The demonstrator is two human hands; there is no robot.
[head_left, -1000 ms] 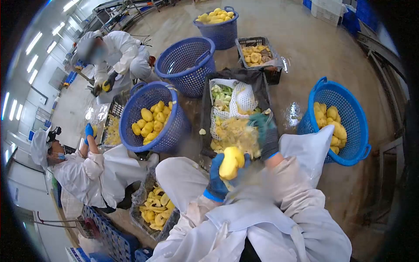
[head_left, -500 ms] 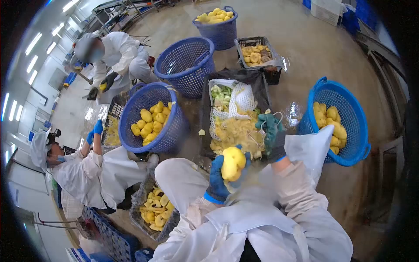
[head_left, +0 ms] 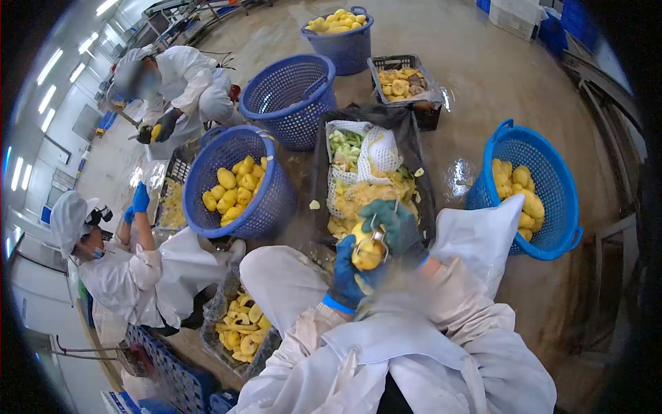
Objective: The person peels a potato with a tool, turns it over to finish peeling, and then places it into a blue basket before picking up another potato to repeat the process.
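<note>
In a blue glove, my left hand [head_left: 347,281] is wrapped round a yellow potato [head_left: 365,257] in front of my lap. My right hand [head_left: 398,231], in a dark green glove, is shut on a metal peeler [head_left: 378,237], whose frame lies against the potato's upper right side. Just beyond my hands stands a black-lined crate [head_left: 423,181] with yellow peelings [head_left: 358,200], green scraps [head_left: 345,149] and white foam netting [head_left: 381,152]. At my right is a blue basket [head_left: 554,172] holding several yellow potatoes [head_left: 527,203].
Purple-blue baskets [head_left: 276,200] stand ahead and to the left; some hold potatoes. A lined crate of potato pieces [head_left: 241,328] sits by my left knee. Two co-workers [head_left: 131,276] [head_left: 186,83] sit or bend at the left. The floor [head_left: 483,90] looks wet.
My right hand has moved left and down, bringing the peeler from over the crate onto the potato. The potato has turned and dropped slightly in my left hand.
</note>
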